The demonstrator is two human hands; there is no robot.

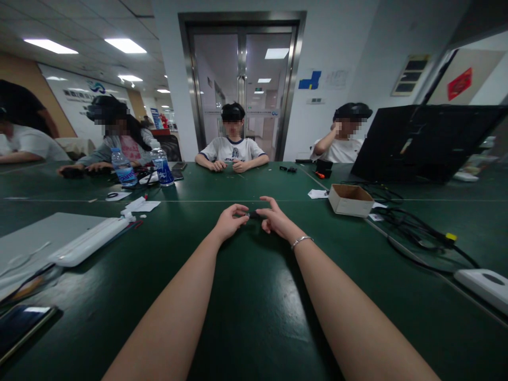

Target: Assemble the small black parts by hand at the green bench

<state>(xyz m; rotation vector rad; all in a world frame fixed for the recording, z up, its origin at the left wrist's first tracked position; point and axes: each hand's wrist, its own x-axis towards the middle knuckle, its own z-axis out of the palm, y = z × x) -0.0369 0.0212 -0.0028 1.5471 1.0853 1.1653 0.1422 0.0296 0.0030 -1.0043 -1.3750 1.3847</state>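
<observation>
Both forearms reach forward over the green tabletop [254, 296]. A small dark object [254, 214] is between my hands, too small to name; a light bit shows at its left end. My left hand [232, 221] pinches that left end with thumb and fingertips. At the other end, my right hand [278, 219] grips the dark part, one finger stretched out above it and the lower fingers curled. A silver bracelet [301, 242] circles my right wrist. The hands are close together, just above or on the table; I cannot tell which.
Rightward are an open cardboard box [349, 203], black cables [420, 233], a white power strip [484, 286] and a black monitor [424, 143]. Leftward lie a laptop [51, 233], a white elongated device [93, 242], a phone [26, 325] and bottles [162, 166]. A person [234, 148] sits opposite.
</observation>
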